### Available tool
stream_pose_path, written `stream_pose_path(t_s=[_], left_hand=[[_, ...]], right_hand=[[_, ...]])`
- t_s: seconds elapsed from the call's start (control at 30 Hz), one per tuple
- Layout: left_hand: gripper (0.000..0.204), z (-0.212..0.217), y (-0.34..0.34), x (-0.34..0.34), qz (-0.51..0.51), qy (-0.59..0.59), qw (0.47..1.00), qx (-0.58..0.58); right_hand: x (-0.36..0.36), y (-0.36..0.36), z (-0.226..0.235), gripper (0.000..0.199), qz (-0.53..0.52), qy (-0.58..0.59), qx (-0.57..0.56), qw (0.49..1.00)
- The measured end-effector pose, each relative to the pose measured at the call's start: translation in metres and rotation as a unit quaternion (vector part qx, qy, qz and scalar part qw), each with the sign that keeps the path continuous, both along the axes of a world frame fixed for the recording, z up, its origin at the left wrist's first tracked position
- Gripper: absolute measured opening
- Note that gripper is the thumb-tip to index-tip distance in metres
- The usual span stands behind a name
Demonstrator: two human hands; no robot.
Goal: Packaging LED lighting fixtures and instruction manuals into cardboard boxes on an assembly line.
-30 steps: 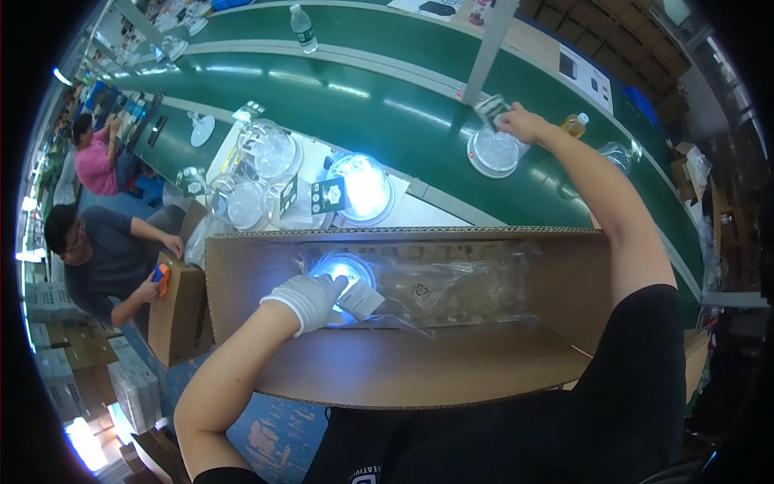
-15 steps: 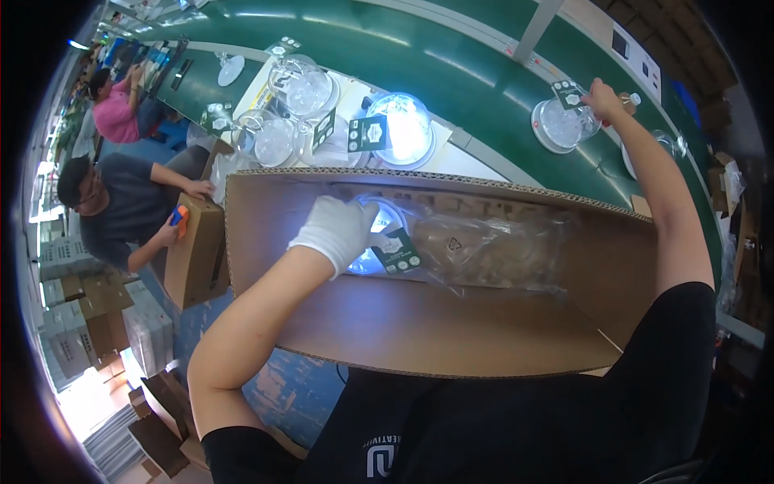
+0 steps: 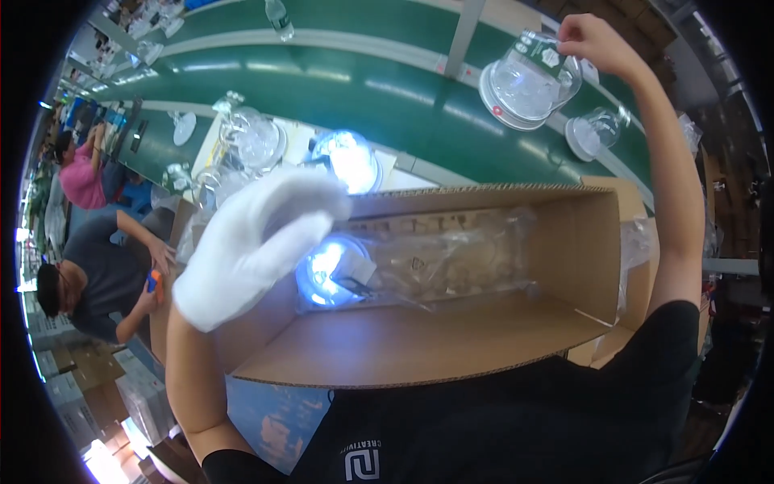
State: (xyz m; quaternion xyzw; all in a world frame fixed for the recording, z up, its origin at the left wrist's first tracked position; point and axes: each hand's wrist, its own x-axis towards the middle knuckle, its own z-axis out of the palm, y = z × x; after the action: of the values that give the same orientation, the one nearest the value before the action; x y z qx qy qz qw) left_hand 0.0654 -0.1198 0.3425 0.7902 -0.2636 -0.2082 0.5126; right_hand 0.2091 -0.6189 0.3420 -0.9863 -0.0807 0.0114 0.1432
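Near the middle, one lamp (image 3: pixel 329 273) glows blue-white, and another lamp (image 3: pixel 350 164) above it shines glaring white. Shiny streaks cross the green table (image 3: pixel 322 109) up top. The gloved left hand (image 3: pixel 242 242) looks blurry. Straight lines bend near the black edges.

The box (image 3: pixel 435 343) is open at the top and admits a hand from above at its right end and along its near side. Over the left end, the left hand (image 3: pixel 262 242) obstructs entry; the lit lamp (image 3: pixel 330 278) occupies space below. The film (image 3: pixel 451 258) fills the far side. The far wall bars level passage to the belt (image 3: pixel 451 145). There, the clear lamp (image 3: pixel 520 85) and second lamp (image 3: pixel 588 137) obstruct the right side.
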Motion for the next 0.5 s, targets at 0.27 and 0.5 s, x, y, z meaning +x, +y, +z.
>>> stream_pose_path(t_s=[0.27, 0.5], left_hand=[[0.106, -0.038, -0.116, 0.07, 0.082, 0.146, 0.93, -0.328], [0.1, -0.033, -0.107, 0.036, -0.028, 0.172, 0.871, -0.46]], right_hand=[[-0.103, 0.14, 0.163, 0.012, -0.004, -0.18, 0.265, 0.947], [-0.141, 0.182, 0.18, 0.012, 0.122, -0.181, 0.359, 0.908]])
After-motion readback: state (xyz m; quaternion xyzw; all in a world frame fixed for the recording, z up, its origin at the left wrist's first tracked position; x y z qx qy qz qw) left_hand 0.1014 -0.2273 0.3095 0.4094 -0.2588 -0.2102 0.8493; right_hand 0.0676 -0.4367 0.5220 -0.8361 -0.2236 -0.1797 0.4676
